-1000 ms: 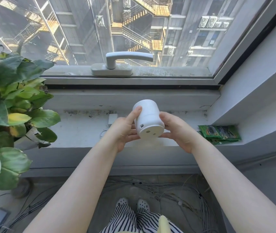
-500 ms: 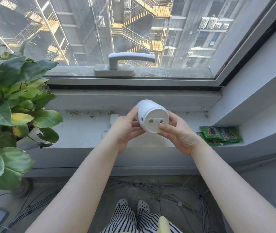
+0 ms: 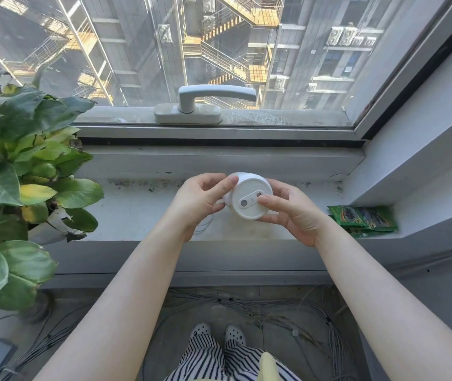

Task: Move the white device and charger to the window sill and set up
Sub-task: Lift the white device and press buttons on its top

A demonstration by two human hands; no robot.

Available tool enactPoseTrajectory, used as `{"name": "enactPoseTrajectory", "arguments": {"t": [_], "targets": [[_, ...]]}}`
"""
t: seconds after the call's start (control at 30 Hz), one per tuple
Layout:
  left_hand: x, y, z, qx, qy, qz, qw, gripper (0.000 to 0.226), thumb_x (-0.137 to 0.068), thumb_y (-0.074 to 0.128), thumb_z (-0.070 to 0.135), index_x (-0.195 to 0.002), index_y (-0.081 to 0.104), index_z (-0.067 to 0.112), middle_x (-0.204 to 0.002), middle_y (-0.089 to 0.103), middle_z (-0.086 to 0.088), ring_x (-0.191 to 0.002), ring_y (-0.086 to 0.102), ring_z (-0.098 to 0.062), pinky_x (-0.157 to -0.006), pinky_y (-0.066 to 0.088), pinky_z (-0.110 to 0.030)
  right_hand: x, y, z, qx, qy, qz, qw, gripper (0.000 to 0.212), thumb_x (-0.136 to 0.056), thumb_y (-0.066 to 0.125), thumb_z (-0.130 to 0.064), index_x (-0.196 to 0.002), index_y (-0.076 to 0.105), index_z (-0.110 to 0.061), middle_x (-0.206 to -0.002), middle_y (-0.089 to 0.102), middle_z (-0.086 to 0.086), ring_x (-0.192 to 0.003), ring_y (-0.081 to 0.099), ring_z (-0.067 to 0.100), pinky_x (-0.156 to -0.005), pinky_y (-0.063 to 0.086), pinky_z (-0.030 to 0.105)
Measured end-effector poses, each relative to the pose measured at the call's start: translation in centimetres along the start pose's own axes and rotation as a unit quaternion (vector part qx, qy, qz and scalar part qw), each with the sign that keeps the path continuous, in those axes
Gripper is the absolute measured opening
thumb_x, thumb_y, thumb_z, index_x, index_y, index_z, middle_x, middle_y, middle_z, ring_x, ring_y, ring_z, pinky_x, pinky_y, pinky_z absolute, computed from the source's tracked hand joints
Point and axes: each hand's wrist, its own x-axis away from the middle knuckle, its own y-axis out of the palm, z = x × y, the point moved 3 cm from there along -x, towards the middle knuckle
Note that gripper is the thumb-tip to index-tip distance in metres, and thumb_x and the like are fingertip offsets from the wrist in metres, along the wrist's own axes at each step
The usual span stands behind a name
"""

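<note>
Both hands hold the white device (image 3: 249,198) in the air just above the window sill (image 3: 142,213); its round base faces back toward the person, its long axis running away toward the window, the top pointing far; the left hand (image 3: 200,202) clamps the left side with thumb and fingers; the right hand (image 3: 291,213) cups the right side, its thumb lying on the base; a thin white cable (image 3: 205,225) trails beneath; green packets (image 3: 362,220) lie at the sill's right end; a leafy plant (image 3: 24,171) stands left.
</note>
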Motion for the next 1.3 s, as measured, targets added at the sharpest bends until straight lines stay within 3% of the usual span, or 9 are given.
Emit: {"name": "enactPoseTrajectory", "arguments": {"t": [0.17, 0.33, 0.53, 0.67, 0.73, 0.93, 1.1, 1.3], "targets": [[0.3, 0.2, 0.2, -0.009, -0.020, 0.007, 1.000, 0.056, -0.077, 0.073, 0.037, -0.123, 0.057, 0.010, -0.116, 0.065, 0.002, -0.108, 0.064, -0.012, -0.091, 0.055, -0.030, -0.2, 0.1, 0.1, 0.043, 0.007, 0.013, 0.999, 0.048, -0.082, 0.067, -0.030, -0.129, 0.060, -0.021, -0.126, 0.067, 0.008, -0.118, 0.063, 0.021, -0.098, 0.052, 0.044], [-0.1, 0.2, -0.4, 0.025, -0.048, 0.011, 0.998, 0.080, -0.068, 0.077, 0.048, -0.132, 0.053, 0.006, -0.122, 0.065, -0.010, -0.099, 0.071, -0.022, -0.083, 0.058, -0.030, -0.3, 0.0, 0.3, 0.028, -0.008, 0.071, 0.997, 0.067, -0.070, 0.071, -0.047, -0.131, 0.056, -0.023, -0.129, 0.065, 0.003, -0.118, 0.062, 0.018, -0.095, 0.054, 0.042], [0.2, 0.4, -0.7, 0.067, -0.053, 0.043, 0.995, 0.051, -0.081, 0.068, 0.043, -0.116, 0.062, 0.006, -0.111, 0.069, -0.014, -0.090, 0.073, -0.025, -0.077, 0.059, -0.026, -0.5, 0.5, 0.9, 0.004, -0.017, 0.084, 0.996, 0.071, -0.069, 0.072, -0.043, -0.131, 0.055, -0.013, -0.129, 0.065, 0.006, -0.118, 0.062, 0.017, -0.098, 0.052, 0.037], [0.0, -0.2, -1.2, -0.003, -0.030, 0.063, 0.998, 0.056, -0.074, 0.070, 0.053, -0.095, 0.072, 0.002, -0.100, 0.073, -0.011, -0.094, 0.070, -0.018, -0.093, 0.054, -0.034, -0.5, 0.5, 1.2, 0.014, -0.006, 0.093, 0.995, 0.054, -0.078, 0.068, -0.040, -0.123, 0.062, -0.012, -0.121, 0.069, 0.005, -0.116, 0.063, 0.019, -0.095, 0.053, 0.035], [-0.1, -0.6, -1.4, -0.032, -0.017, 0.077, 0.996, 0.053, -0.068, 0.072, 0.057, -0.088, 0.076, 0.008, -0.098, 0.076, -0.009, -0.098, 0.070, -0.017, -0.097, 0.052, -0.038, -0.5, 0.5, 1.2, 0.027, 0.000, 0.093, 0.995, 0.044, -0.081, 0.064, -0.038, -0.119, 0.066, -0.016, -0.114, 0.071, 0.002, -0.114, 0.064, 0.019, -0.096, 0.053, 0.035], [-0.2, -0.8, -1.6, -0.001, 0.011, 0.086, 0.996, 0.028, -0.074, 0.077, 0.035, -0.090, 0.077, 0.013, -0.094, 0.077, -0.004, -0.094, 0.072, -0.017, -0.093, 0.055, -0.035, -0.9, 0.9, 1.0, 0.065, 0.004, 0.103, 0.993, 0.034, -0.085, 0.062, -0.039, -0.113, 0.071, -0.022, -0.113, 0.073, -0.003, -0.114, 0.063, 0.013, -0.095, 0.052, 0.033], [-0.4, -0.9, -1.8, -0.009, 0.008, 0.103, 0.995, 0.031, -0.070, 0.080, 0.036, -0.088, 0.075, 0.010, -0.091, 0.076, -0.005, -0.085, 0.074, -0.014, -0.087, 0.057, -0.033, -1.3, 0.8, 1.0, 0.074, 0.022, 0.118, 0.990, 0.034, -0.092, 0.057, -0.033, -0.118, 0.068, -0.014, -0.119, 0.071, 0.006, -0.111, 0.064, 0.017, -0.094, 0.052, 0.034], [-0.5, -1.1, -1.9, -0.058, 0.013, 0.114, 0.992, 0.035, -0.065, 0.081, 0.042, -0.080, 0.074, 0.011, -0.080, 0.075, -0.005, -0.081, 0.073, -0.017, -0.084, 0.058, -0.042, -1.9, 0.7, 1.5, 0.059, 0.035, 0.147, 0.987, 0.039, -0.092, 0.058, -0.033, -0.120, 0.063, -0.006, -0.119, 0.070, 0.010, -0.113, 0.064, 0.022, -0.096, 0.053, 0.037]]}}
